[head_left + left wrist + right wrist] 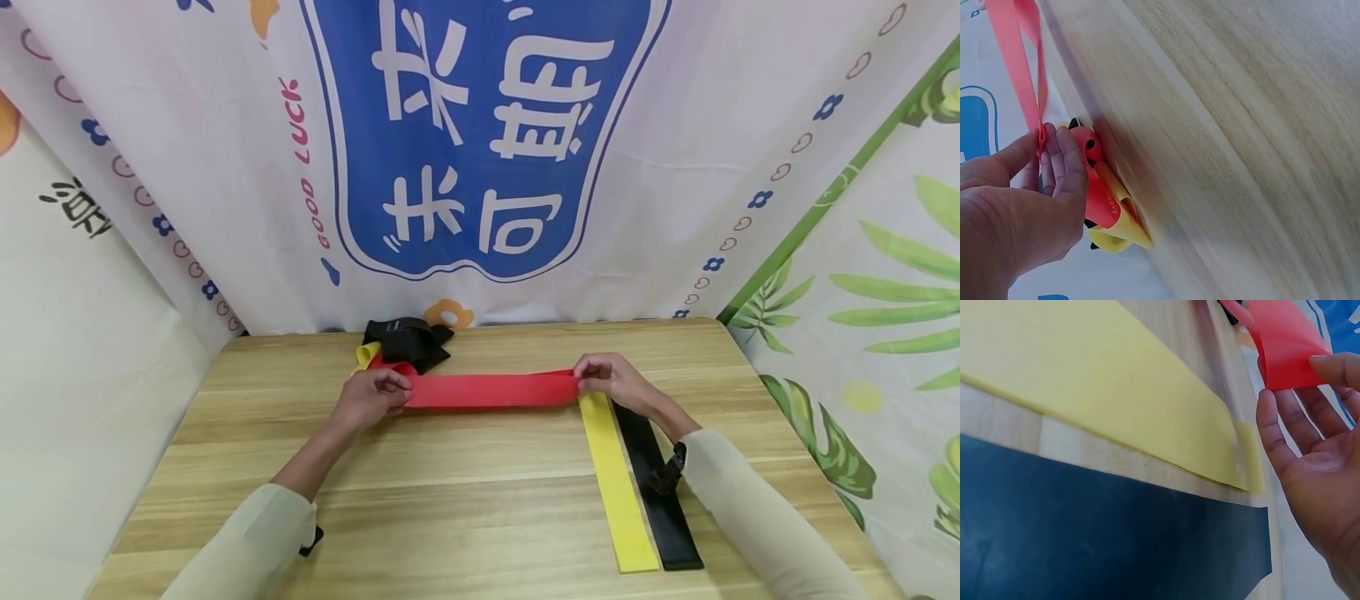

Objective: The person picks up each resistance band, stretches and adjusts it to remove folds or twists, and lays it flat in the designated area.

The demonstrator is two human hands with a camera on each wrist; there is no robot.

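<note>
A red resistance band [491,391] stretches level between both hands, above the wooden table. My left hand [372,395] pinches its left end between thumb and fingers; in the left wrist view the loop [1019,62] runs up and away from the fingertips. The right hand [613,382] pinches the other end, and the right wrist view shows the thumb on the flat red band [1288,347]. Below the right hand, a yellow band [617,487] and a black band [660,492] lie flat side by side on the table, partly hidden by the hand and wrist strap.
Behind the left hand is a pile of loose bands, with black [408,340], yellow [366,355] and red ones. The wooden table [465,508] meets a printed curtain [247,208] at its back edge. More printed cloth [892,333] hangs at the right.
</note>
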